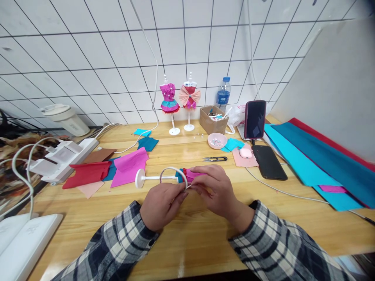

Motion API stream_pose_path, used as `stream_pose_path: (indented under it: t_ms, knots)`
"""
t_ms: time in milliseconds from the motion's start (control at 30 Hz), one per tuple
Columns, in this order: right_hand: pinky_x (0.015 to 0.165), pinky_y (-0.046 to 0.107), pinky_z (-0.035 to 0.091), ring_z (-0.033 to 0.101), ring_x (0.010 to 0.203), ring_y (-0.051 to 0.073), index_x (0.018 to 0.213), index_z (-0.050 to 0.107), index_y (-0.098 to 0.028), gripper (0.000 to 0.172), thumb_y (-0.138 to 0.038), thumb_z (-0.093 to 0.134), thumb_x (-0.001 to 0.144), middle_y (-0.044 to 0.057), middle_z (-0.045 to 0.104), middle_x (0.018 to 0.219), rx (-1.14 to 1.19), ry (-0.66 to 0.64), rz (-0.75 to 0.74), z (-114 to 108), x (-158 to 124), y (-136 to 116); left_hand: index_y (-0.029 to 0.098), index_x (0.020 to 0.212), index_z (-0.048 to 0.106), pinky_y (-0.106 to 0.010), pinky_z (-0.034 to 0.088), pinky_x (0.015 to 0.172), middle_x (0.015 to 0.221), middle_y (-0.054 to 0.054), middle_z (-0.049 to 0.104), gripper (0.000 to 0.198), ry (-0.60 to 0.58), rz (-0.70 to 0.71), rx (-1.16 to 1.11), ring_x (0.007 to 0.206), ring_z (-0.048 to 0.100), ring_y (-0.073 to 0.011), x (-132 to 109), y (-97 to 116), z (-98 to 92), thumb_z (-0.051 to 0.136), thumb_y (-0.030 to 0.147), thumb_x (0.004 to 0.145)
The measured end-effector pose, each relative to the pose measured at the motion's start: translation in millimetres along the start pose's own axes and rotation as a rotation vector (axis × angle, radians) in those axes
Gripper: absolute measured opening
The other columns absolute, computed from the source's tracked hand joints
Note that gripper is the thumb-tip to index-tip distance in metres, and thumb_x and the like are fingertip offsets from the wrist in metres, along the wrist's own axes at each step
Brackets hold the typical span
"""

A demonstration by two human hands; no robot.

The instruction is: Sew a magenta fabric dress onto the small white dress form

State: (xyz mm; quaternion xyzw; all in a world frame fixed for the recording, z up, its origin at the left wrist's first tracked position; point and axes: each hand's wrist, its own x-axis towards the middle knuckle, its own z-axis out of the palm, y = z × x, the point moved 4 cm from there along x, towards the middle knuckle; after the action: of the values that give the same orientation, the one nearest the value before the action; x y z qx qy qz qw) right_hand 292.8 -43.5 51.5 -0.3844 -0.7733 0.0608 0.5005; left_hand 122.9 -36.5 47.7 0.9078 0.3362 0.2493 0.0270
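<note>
My left hand (162,203) is closed, thumb and fingers pinching a thin white ring that looks like a narrow roll of tape (167,169). Close by on the right, my right hand (215,189) pinches what appears to be the free end of the tape. Behind both hands a small dress form (155,178) lies on its side, its round white base to the left. Teal, red and magenta paper or cloth wraps its body, partly hidden by the ring and my right fingers. Thread snips (215,159) lie just beyond my right hand.
Two dressed miniature forms (170,102) (190,97) stand by the wall. Nearby are a cardboard box (213,124), a pink bead dish (217,146) and a water bottle (223,95). Coloured sheets (130,166) lie left, phones (269,162) right, and a power strip (68,156) far left.
</note>
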Motion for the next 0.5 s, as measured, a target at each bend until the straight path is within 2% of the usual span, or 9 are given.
stream_pose_path:
  t_ms: [100, 267, 500]
  knots:
    - [0.082, 0.04, 0.045, 0.059, 0.092, 0.021, 0.086, 0.062, -0.023, 0.002, -0.021, 0.061, 0.086, 0.006, 0.065, 0.097, -0.018, 0.057, 0.054, -8.9, 2.9, 4.2, 0.016, 0.112, 0.06, -0.031, 0.049, 0.067, 0.08, -0.006, 0.07, 0.024, 0.038, 0.051, 0.04, 0.072, 0.065, -0.0192, 0.4, -3.2, -7.4, 0.046, 0.023, 0.094]
    - [0.077, 0.037, 0.045, 0.055, 0.085, 0.019, 0.085, 0.059, -0.022, 0.004, -0.02, 0.058, 0.088, 0.005, 0.06, 0.088, 0.01, 0.04, 0.096, -10.0, 2.4, 5.1, 0.015, 0.104, 0.064, -0.03, 0.048, 0.067, 0.084, -0.007, 0.072, 0.021, 0.072, 0.003, -0.039, 0.073, 0.064, -0.0183, 1.1, -10.2, -17.2, 0.048, 0.019, 0.091]
    - [0.078, 0.039, 0.042, 0.054, 0.083, 0.019, 0.092, 0.057, -0.024, 0.012, -0.014, 0.055, 0.087, 0.004, 0.063, 0.092, -0.101, -0.014, -0.146, -0.9, -4.3, -21.1, 0.016, 0.093, 0.071, -0.025, 0.043, 0.054, 0.061, -0.001, 0.065, 0.02, 0.189, -0.153, -0.232, 0.055, 0.058, -0.0127, -3.1, -8.3, -25.5, 0.052, 0.022, 0.089]
